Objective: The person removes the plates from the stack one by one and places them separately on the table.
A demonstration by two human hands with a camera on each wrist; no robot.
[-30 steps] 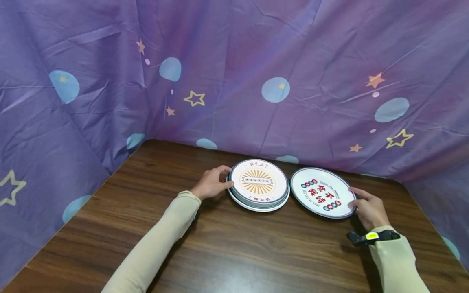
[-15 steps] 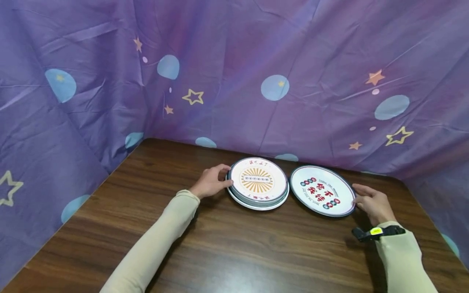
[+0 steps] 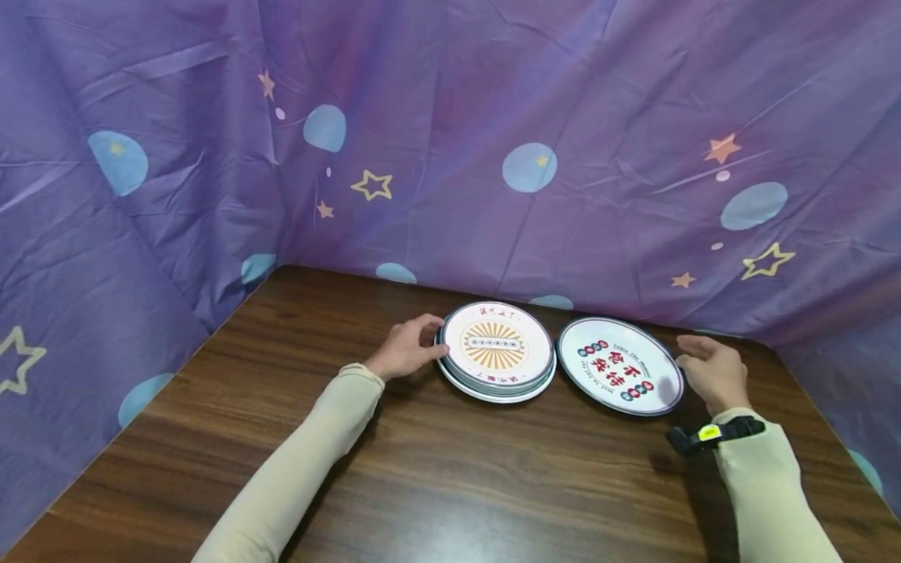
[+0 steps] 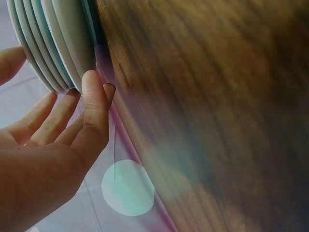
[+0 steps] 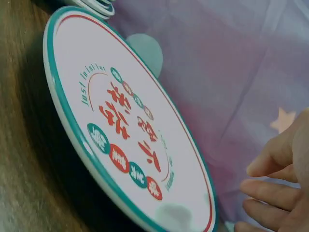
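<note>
In the head view a stack of several plates (image 3: 497, 353) lies on the table, the top one white with an orange sunburst and lettering. My left hand (image 3: 407, 348) is at its left side, with fingers and thumb spread along the rims. In the left wrist view the fingertips (image 4: 52, 99) touch the stacked edges (image 4: 46, 38). Right of the stack lies a larger white plate (image 3: 598, 395) with a green rim and red characters. My right hand (image 3: 714, 377) stands beside its right edge, loosely curled. The right wrist view shows these fingers (image 5: 270, 193) apart from the plate, holding nothing.
A brown wooden table (image 3: 450, 477) carries both plate groups near its back edge. Behind and to the left hangs a purple cloth (image 3: 422, 141) with stars and pale blue spots. A black strap (image 3: 732, 430) is round the right wrist.
My right hand has let go of the larger plate's right edge, and its fingers have drawn together and curled more. The left hand stays at the stack, and the plates look unmoved.
</note>
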